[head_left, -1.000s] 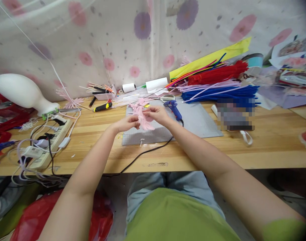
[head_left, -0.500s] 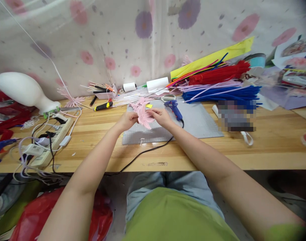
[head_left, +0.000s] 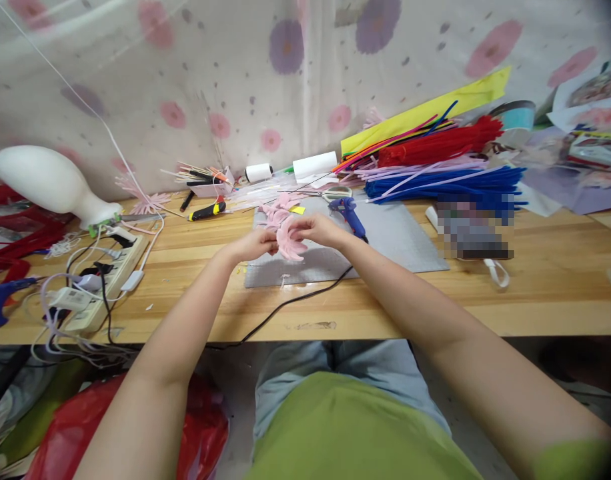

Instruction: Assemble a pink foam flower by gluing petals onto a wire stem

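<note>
Between my hands is a pink fuzzy flower (head_left: 289, 241) with curved petals, held over a grey cutting mat (head_left: 400, 247). My left hand (head_left: 258, 244) is closed on its left side, with the fingertips partly hidden. From the right, my right hand (head_left: 316, 231) pinches one of the petals between thumb and fingers. Just behind the flower lie more pink fuzzy pieces (head_left: 277, 212) on the mat. A blue glue gun (head_left: 349, 215) rests to the right of my right hand, and scissors (head_left: 337, 193) lie behind it.
Bundles of blue pipe cleaners (head_left: 450, 185) and red pipe cleaners (head_left: 440, 143) lie at the back right. A white mannequin head (head_left: 43, 180) and a power strip (head_left: 108, 283) with tangled cords are on the left. A black cord (head_left: 285, 303) crosses the table front. A yellow-black cutter (head_left: 207, 211) lies left of the mat.
The flower has turned and tilted in my hands, its petals now curling to the right. My right hand has shifted slightly left over it, and my left fingers have moved a little lower.
</note>
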### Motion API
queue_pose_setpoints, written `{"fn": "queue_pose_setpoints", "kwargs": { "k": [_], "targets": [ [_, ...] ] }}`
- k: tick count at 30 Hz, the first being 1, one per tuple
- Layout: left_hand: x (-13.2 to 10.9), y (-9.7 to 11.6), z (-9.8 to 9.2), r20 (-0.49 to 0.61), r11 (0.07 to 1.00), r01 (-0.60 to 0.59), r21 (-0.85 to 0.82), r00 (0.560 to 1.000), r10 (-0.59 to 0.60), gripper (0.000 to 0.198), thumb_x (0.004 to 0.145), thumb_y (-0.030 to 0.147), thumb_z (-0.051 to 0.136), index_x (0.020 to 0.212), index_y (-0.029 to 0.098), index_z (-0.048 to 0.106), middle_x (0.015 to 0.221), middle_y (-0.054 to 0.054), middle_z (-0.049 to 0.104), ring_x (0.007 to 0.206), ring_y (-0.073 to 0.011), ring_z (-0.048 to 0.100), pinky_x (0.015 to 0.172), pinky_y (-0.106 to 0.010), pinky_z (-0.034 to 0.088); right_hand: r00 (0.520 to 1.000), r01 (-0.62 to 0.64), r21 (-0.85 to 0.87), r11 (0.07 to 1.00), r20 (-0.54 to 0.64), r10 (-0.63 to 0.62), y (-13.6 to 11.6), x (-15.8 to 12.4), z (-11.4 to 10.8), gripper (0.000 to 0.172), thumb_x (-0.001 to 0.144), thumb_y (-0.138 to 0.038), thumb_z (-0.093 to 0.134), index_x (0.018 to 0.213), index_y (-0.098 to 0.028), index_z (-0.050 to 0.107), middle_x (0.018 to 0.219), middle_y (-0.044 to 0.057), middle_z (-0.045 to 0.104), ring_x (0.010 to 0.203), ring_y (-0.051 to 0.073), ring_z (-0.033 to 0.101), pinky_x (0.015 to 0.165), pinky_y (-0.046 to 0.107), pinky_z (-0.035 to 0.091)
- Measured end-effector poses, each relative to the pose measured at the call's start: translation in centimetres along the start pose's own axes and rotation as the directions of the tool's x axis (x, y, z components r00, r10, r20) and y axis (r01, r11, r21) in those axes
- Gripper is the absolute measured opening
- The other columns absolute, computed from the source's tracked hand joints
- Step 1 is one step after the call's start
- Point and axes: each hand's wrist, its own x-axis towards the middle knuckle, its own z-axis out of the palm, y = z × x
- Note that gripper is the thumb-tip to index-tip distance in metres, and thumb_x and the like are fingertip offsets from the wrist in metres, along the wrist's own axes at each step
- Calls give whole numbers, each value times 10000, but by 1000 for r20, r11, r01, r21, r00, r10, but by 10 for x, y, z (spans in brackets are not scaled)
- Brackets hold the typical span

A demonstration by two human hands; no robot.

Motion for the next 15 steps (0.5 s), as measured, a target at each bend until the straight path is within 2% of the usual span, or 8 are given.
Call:
{"fn": "queue_pose_setpoints", "kwargs": {
  "k": [3,8,10,13,15],
  "targets": [
    [0,-2,1,9,999,9,39,1000,-9,225,751,207,433,775,146,648,611,14,582,594,-95,528,611,-220,437,993,-109,-12,994,-42,108,0,0,5,123,658,-133,620,714,-147,729,612,-15,660,583,105,596,605,228,516],
    [-1,-8,3,30,994,41,102,999,-45,210,727,203,448,680,148,646,621,3,600,604,-108,537,600,-226,424,988,-151,-80,985,-56,147,-2,-3,11,86,640,-104,653,648,-152,723,546,-17,638,529,97,584,520,195,488],
    [-1,-10,4,35,993,51,103,998,-54,222,730,214,455,696,149,665,648,-4,620,628,-117,551,605,-231,427,982,-190,-53,980,-1,190,-3,-4,8,60,630,-115,688,660,-150,727,549,-16,641,523,94,584,524,196,496],
    [-3,-11,4,44,996,72,55,996,-75,244,739,225,454,744,152,687,686,-9,647,660,-125,570,628,-237,441,966,-225,71,972,145,213,-4,-5,-1,99,644,-197,737,728,-145,735,635,6,683,573,99,614,580,217,533],
    [-5,-9,3,45,996,85,31,995,-87,246,741,228,450,747,154,685,691,-7,653,664,-128,574,637,-243,446,965,-224,119,967,169,202,-4,-6,-5,138,664,-259,747,722,-136,725,654,26,690,589,106,626,598,232,542]
  ]
}}
